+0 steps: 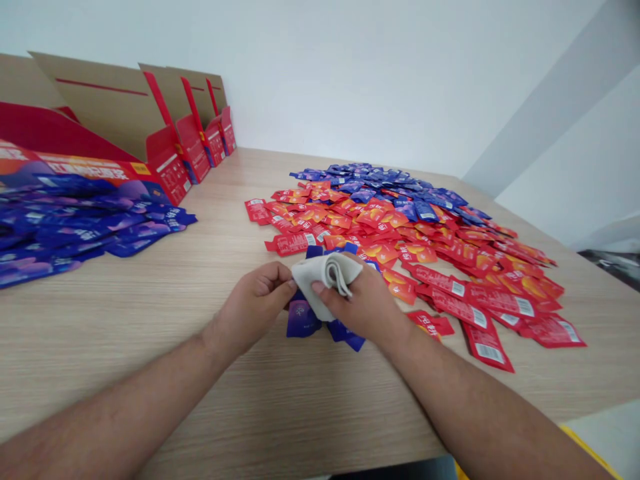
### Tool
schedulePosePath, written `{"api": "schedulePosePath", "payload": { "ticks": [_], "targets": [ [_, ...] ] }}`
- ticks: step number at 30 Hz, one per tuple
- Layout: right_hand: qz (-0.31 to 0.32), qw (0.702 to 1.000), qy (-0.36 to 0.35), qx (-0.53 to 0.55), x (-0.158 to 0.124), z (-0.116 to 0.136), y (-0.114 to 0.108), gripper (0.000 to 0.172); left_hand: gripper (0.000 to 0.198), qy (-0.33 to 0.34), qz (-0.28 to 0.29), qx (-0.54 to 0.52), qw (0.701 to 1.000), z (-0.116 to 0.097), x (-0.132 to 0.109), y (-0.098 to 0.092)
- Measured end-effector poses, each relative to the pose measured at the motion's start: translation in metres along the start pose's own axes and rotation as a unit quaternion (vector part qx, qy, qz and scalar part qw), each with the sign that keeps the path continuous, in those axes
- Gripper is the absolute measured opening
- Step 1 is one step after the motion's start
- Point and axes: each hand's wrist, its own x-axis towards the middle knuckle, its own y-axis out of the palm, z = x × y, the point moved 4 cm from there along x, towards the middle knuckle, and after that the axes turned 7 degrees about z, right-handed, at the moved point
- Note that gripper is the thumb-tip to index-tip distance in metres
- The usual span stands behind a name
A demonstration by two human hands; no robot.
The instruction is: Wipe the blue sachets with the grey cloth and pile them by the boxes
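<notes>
My left hand (255, 297) and my right hand (363, 303) meet over the table's front middle. A folded white cloth (325, 277) sits in my right hand, fingers closed round it. My left hand is closed in a pinch on a few blue sachets (303, 320) that poke out below and between both hands. Just beyond my hands spreads a wide pile of red sachets (450, 267), with a band of blue sachets (380, 183) along its far side.
At the left lies a heap of blue sachets (75, 220) in front of open red-and-cardboard boxes (170, 140) lined along the wall. The wooden table (200, 347) ends at a white wall; its right edge runs diagonally.
</notes>
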Motion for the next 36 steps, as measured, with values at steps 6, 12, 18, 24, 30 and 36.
{"api": "schedulePosePath", "payload": {
  "ticks": [6,12,18,24,30,36],
  "targets": [
    [0.013,0.999,-0.040,0.005,-0.001,0.002,0.005,0.012,0.021,0.007,0.007,0.013,1.000,0.001,0.000,-0.001],
    [-0.007,1.000,0.004,0.016,0.000,-0.005,0.005,0.011,0.021,0.009,-0.007,0.009,1.000,-0.002,0.000,0.000],
    [-0.012,1.000,0.019,0.005,0.001,-0.008,0.002,0.012,0.019,0.008,0.000,0.025,1.000,-0.002,0.000,0.002],
    [0.011,0.999,-0.035,0.006,0.000,-0.002,0.004,0.013,0.017,0.012,0.012,0.056,0.998,-0.003,0.001,0.002],
    [0.001,1.000,-0.004,0.008,0.000,-0.005,0.004,0.013,0.018,0.016,0.006,0.042,0.999,0.001,0.002,-0.001],
    [-0.003,1.000,0.006,-0.007,0.000,-0.006,0.003,0.013,0.019,0.011,0.002,0.046,0.999,-0.001,0.000,0.000]
  ]
}}
